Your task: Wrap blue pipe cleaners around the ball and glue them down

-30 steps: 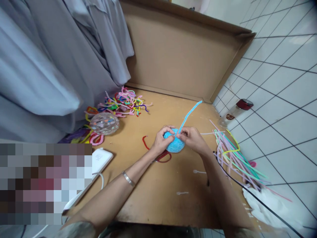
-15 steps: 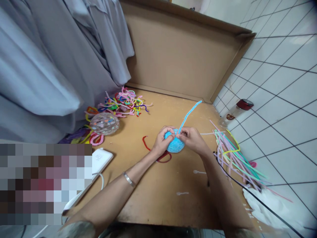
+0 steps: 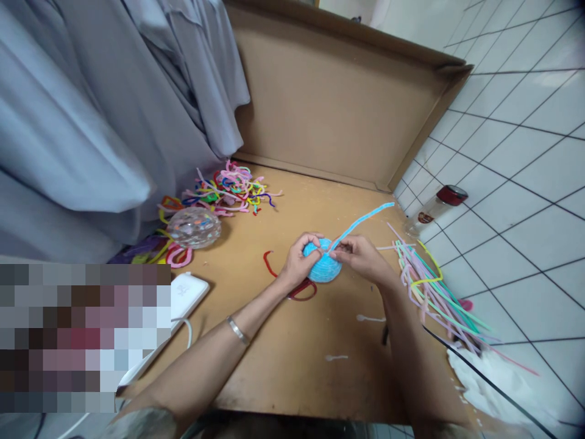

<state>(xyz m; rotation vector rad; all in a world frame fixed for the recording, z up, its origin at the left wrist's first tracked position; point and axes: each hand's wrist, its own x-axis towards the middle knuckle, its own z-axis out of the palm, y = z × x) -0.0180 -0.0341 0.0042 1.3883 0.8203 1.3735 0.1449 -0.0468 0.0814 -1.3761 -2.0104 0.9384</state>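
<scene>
A round blue coiled piece (image 3: 328, 269) is held above the tabletop between both hands. My left hand (image 3: 300, 259) grips its left side, thumb on top. At its right edge, the fingers of my right hand (image 3: 359, 255) pinch the base of a blue pipe cleaner (image 3: 361, 221), whose free end sticks out up and to the right. Red-handled scissors (image 3: 305, 291) lie under and beside my left hand, partly covered. A red curved strip (image 3: 267, 263) shows left of that hand.
Colourful pipe cleaners (image 3: 235, 186) are heaped at the back left, near a clear faceted bowl (image 3: 194, 228). More pipe cleaners (image 3: 423, 280) lie right, below a red-lidded bottle (image 3: 434, 207). A white power strip (image 3: 187, 292) lies left; cardboard (image 3: 329, 103) stands behind.
The free end of the blue pipe cleaner has swung down and to the right. My right hand has shifted slightly right; my left hand still grips the coiled piece.
</scene>
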